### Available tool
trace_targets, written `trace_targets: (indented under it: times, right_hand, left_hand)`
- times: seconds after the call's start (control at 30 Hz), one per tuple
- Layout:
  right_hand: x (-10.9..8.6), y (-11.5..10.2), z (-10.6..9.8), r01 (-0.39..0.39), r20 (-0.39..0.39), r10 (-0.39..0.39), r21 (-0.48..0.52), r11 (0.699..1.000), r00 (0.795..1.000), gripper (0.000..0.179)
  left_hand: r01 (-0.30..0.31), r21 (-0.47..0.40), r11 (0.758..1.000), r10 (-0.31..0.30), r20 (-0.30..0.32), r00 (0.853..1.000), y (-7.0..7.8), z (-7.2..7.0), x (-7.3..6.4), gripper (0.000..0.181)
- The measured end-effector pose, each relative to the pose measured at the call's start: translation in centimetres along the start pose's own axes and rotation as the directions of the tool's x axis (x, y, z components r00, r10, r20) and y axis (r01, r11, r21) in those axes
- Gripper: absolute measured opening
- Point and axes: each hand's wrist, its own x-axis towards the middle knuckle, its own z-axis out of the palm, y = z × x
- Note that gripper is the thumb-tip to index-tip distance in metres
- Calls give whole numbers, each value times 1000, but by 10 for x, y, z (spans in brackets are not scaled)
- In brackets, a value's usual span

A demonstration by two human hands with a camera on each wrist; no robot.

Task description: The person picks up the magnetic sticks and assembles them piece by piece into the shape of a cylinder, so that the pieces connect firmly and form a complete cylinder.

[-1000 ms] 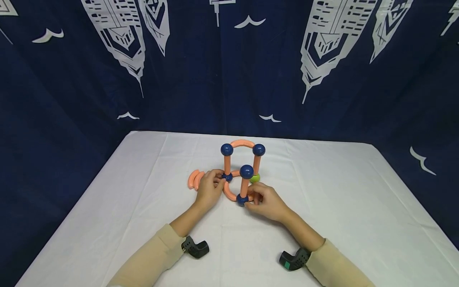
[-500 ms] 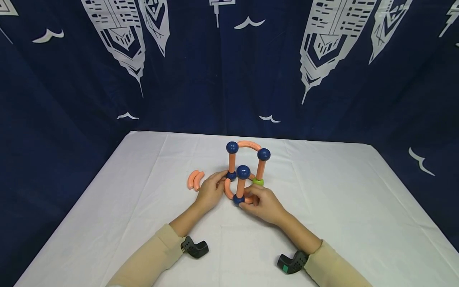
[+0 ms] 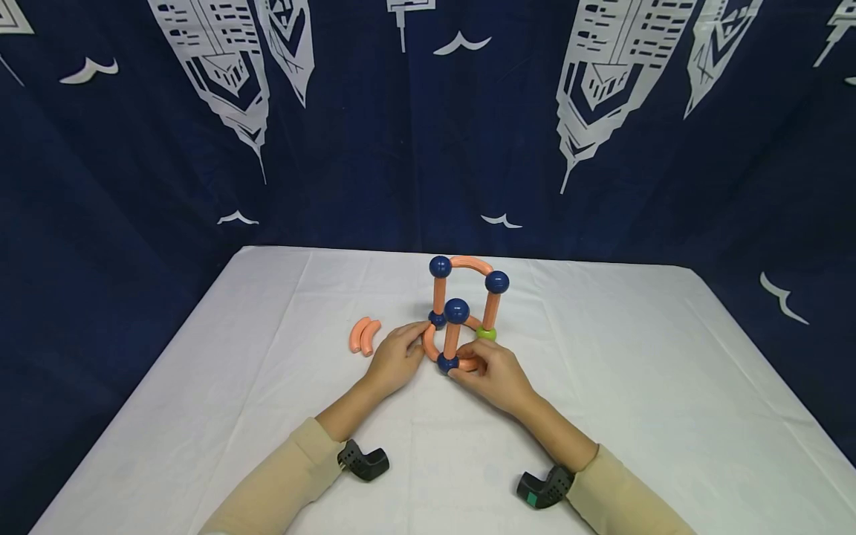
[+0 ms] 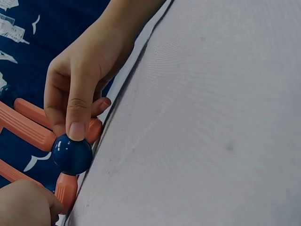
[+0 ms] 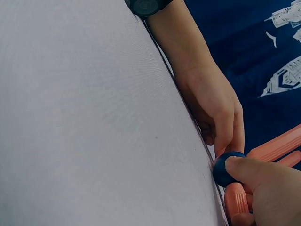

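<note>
A toy frame of magnetic balls and orange rods stands mid-table in the head view. Blue balls cap its upright rods, and a curved rod bridges the back two. One lower corner has a green ball. My right hand pinches the front lower blue ball, its thumb pressed on it in the right wrist view. At the frame's left side, my left hand has fingertips at the lower curved rod, just below the back-left lower ball; its grip is partly hidden.
Two loose curved orange rods lie side by side left of the frame. A white cloth covers the table. Behind it hangs a dark blue curtain with white prints. Each wrist carries a black camera.
The frame has shifted right and turned slightly, then moved a little toward the back. My left fingers have slid from the back-left lower ball toward the curved rod. My right hand keeps its pinch.
</note>
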Motion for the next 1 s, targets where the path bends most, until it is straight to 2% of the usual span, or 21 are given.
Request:
trace_targets:
  times: [0.43,0.6,0.73,0.87,1.0]
  right_hand:
    - [-1,3,-1,0,-25,-1,-4,1000,1000,22]
    - [-2,6,2,7,-20,-7,-1,1000,1000,23]
    - [-3,6,3,15,-22,-15,-13,1000,1000,24]
    - [-2,4,1,14,-24,-15,-13,1000,1000,23]
    - [-2,4,0,2,-14,-2,-8,1000,1000,22]
  left_hand:
    - [1,29,1000,-1,-9,1000,1,1,0,51]
    - [10,44,999,-8,-26,1000,2,-2,-3,45]
    - [7,72,997,-4,-32,999,6,-11,-1,33]
    - [79,158,984,-68,-75,995,10,-31,5,23]
    - [202,271,941,-174,-122,977,13,-53,9,21]
